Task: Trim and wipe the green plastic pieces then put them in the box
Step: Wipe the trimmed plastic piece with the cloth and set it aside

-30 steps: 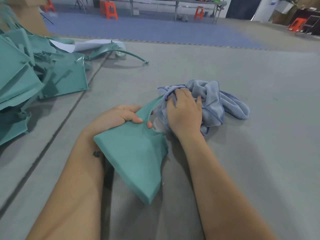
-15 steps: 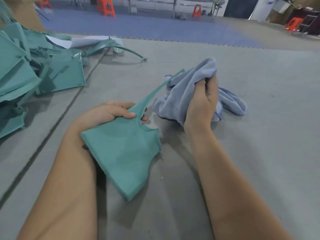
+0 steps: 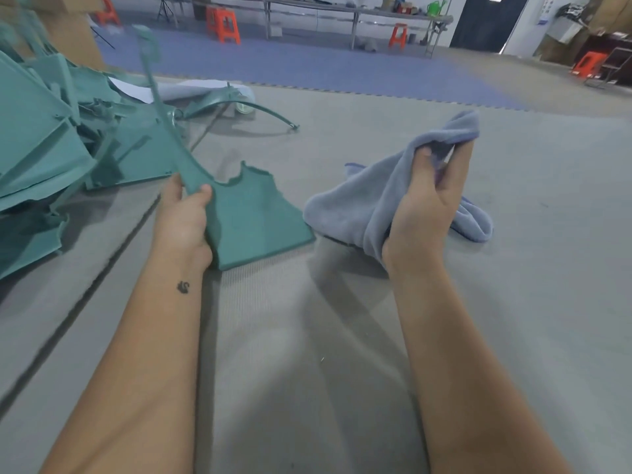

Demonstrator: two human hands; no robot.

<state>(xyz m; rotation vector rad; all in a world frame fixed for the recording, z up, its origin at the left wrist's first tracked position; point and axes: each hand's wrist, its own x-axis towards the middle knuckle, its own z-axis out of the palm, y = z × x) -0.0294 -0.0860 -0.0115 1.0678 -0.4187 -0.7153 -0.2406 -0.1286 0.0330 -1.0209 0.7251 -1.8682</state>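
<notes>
Your left hand [image 3: 184, 217] grips the green plastic piece [image 3: 253, 213] raised off the grey floor mat [image 3: 307, 336], thumb over its face. Your right hand [image 3: 427, 206] clutches the blue cloth [image 3: 372, 189] beside it. Further left lies the pile of green pieces [image 3: 44, 148].

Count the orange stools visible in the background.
4: far left, centre-left by the bench, under the bench, far right. More may be hidden.
</notes>
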